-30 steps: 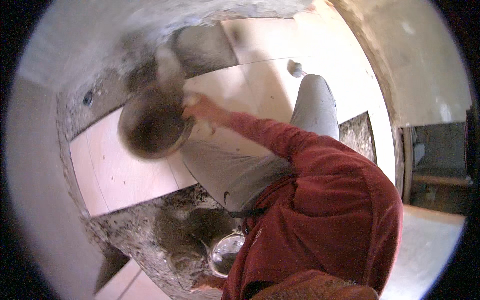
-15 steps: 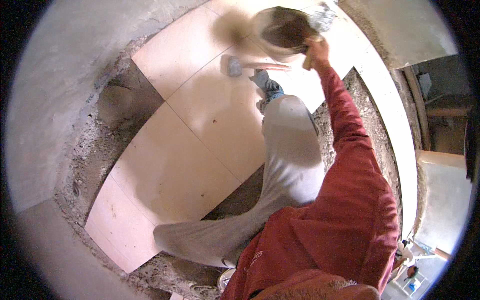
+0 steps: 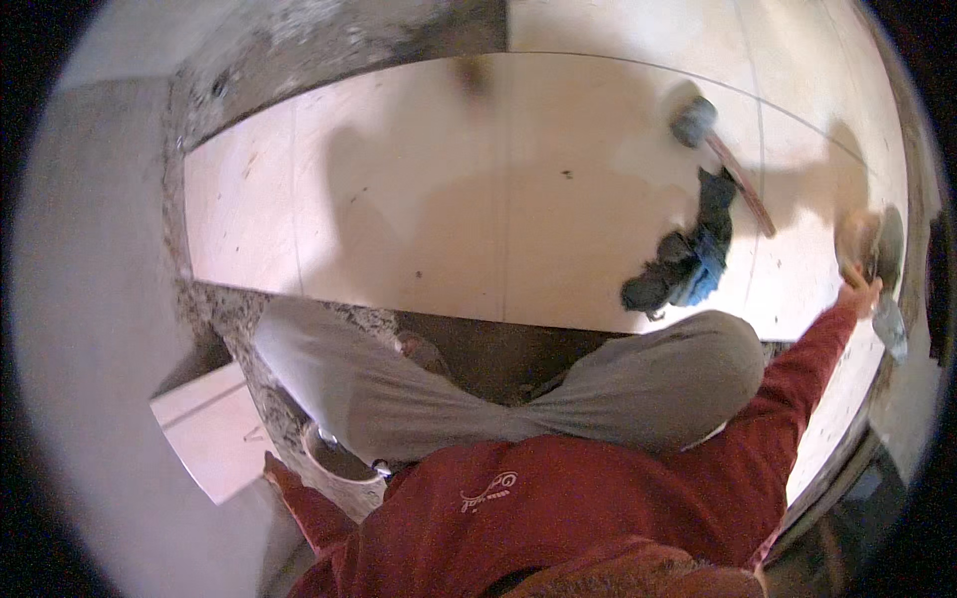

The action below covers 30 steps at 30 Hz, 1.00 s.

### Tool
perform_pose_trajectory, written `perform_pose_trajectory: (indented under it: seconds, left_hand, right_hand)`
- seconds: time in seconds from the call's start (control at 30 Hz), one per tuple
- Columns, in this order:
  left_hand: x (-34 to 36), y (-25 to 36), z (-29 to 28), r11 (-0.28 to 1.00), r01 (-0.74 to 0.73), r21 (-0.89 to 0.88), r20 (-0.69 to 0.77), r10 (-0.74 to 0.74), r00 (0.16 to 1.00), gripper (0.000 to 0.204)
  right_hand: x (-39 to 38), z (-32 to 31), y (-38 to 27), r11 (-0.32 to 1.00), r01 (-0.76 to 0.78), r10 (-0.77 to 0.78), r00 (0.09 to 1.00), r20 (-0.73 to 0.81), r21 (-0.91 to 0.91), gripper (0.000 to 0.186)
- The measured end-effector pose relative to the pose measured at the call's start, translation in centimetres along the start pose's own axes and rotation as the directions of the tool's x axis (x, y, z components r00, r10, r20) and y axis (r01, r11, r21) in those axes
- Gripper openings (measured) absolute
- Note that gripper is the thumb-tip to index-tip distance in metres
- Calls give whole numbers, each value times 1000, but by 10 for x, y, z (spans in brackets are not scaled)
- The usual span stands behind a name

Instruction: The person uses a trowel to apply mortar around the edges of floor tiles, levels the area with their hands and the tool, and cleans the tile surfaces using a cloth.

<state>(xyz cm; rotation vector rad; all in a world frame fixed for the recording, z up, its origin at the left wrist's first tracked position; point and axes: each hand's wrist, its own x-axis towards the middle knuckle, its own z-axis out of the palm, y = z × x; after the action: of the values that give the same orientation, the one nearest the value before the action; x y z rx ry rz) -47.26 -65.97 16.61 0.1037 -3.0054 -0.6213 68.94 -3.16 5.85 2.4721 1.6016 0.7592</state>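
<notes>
At the far right my right hand (image 3: 859, 293) is closed on what looks like a wooden handle, beside a round pan (image 3: 873, 239) and a grey trowel-like blade (image 3: 889, 325); these are blurred. My left hand (image 3: 276, 470) is low at the left, against the edge of a loose pale tile (image 3: 204, 434); its fingers are too unclear to read. A mallet (image 3: 693, 121) with a grey head and wooden handle lies on the laid tiles (image 3: 439, 189), beside dark and blue crumpled gloves or cloth (image 3: 678, 259).
My crossed legs (image 3: 638, 379) sit at the tile row's near edge. A round bucket (image 3: 334, 458) is partly hidden left of my body. Bare rough floor (image 3: 389, 30) shows beyond the tiles and under my legs. Plastered walls (image 3: 95, 219) curve round the left side.
My right hand has carried the pan from the left across to the far right and lowered it. The view has turned, and my left hand, hidden half a second ago, shows at the lower left.
</notes>
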Motion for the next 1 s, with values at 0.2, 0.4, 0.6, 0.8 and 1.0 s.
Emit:
perform_pose_trajectory:
  seconds: [0.2,0.4,0.6,0.8,1.0]
  left_hand:
    - [55,-103,-41,947,265,-182,-65,-280,958,47]
    - [92,-120,-22,774,314,-550,155,-274,949,56]
    - [70,-91,-3,585,280,-761,217,-177,960,43]
    - [61,-50,-15,539,325,-777,201,-277,940,35]
    - [24,-33,-26,785,-91,-613,83,179,980,13]
  right_hand:
    - [-47,-84,-116,-47,-180,464,867,181,983,44]
    - [-63,-149,-213,166,-395,-86,907,412,904,33]
    - [-35,-250,-309,550,-157,-427,791,438,820,24]
    - [-50,-352,-366,403,-84,-636,690,345,911,31]
    - [-68,-410,-399,389,62,-736,621,270,919,31]
